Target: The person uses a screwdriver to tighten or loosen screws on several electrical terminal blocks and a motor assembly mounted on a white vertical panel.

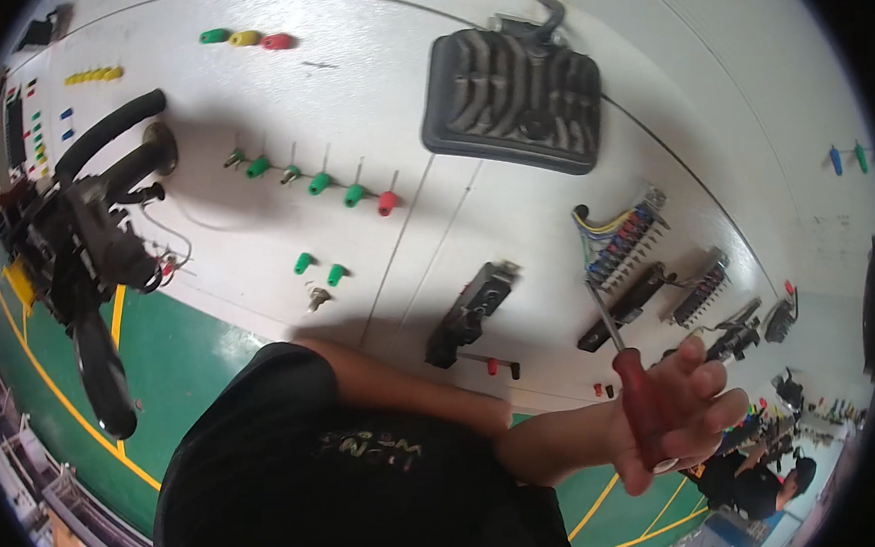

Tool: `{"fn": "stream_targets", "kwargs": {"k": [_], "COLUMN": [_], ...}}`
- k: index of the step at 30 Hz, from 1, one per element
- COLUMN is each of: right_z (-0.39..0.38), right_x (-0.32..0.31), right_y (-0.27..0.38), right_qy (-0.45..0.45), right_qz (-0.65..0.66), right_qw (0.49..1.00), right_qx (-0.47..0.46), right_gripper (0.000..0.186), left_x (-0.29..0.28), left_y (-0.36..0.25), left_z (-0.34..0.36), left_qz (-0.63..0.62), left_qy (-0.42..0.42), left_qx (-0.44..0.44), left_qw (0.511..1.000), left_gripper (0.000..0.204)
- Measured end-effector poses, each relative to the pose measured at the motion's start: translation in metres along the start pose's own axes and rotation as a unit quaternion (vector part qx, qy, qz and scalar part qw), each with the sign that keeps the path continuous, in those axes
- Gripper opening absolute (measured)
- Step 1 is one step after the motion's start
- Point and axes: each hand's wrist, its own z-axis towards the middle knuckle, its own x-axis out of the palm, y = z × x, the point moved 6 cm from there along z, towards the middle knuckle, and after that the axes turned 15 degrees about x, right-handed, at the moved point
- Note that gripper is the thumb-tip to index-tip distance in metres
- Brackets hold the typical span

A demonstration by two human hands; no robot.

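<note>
My right hand (677, 414) holds a red-handled screwdriver (640, 406) with its fingers loosely curled around the handle. The metal tip reaches up to the lower end of a terminal block (625, 245) with yellow and blue wires; whether it touches cannot be told. A black strip component (624, 305) lies just behind the shaft. My left forearm (430, 388) crosses low in the middle, its hand hidden behind the right forearm. A long black component (470, 316) is mounted above that forearm.
The white panel (348, 98) carries coloured sockets (320, 184), a dark ridged unit (508, 97) at top and a bulky black lever assembly (99, 233) at left. Another person (755, 484) works at the far right, above a green floor (181, 378) with yellow lines.
</note>
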Motion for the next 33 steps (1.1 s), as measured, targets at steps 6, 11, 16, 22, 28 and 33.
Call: {"fn": "stream_targets", "kwargs": {"k": [6, 11, 16, 22, 28, 33], "right_z": [0.031, 0.055, 0.034, 0.015, 0.01, 0.048], "right_x": [0.023, 0.031, 0.023, -0.007, -0.007, 0.021], "right_y": [0.008, -0.001, 0.0, -0.004, -0.001, -0.004], "right_qy": [0.008, 0.302, 0.099, -0.159, -0.135, 0.403], "right_qz": [0.005, 0.165, 0.1, 0.137, 0.082, 0.156], "right_qw": [1.0, 0.937, 0.988, 0.97, 0.985, 0.901], "right_qx": [0.011, 0.061, 0.068, 0.121, 0.065, 0.05], "right_gripper": [0.01, 0.016, 0.031, 0.033, 0.034, 0.037], "left_x": [0.0, 0.006, 0.009, 0.014, 0.014, 0.008], "left_y": [-0.004, -0.003, -0.004, -0.005, -0.005, -0.006], "left_z": [-0.008, -0.003, 0.004, 0.0, -0.002, -0.007], "left_qz": [-0.003, -0.006, -0.015, -0.023, -0.043, 0.029], "left_qy": [0.015, 0.018, 0.017, 0.025, 0.036, 0.028], "left_qx": [0.012, 0.003, 0.003, -0.009, -0.013, 0.045], "left_qw": [1.0, 1.0, 1.0, 0.999, 0.998, 0.998], "left_gripper": [0.015, 0.015, 0.015, 0.015, 0.015, 0.017]}}
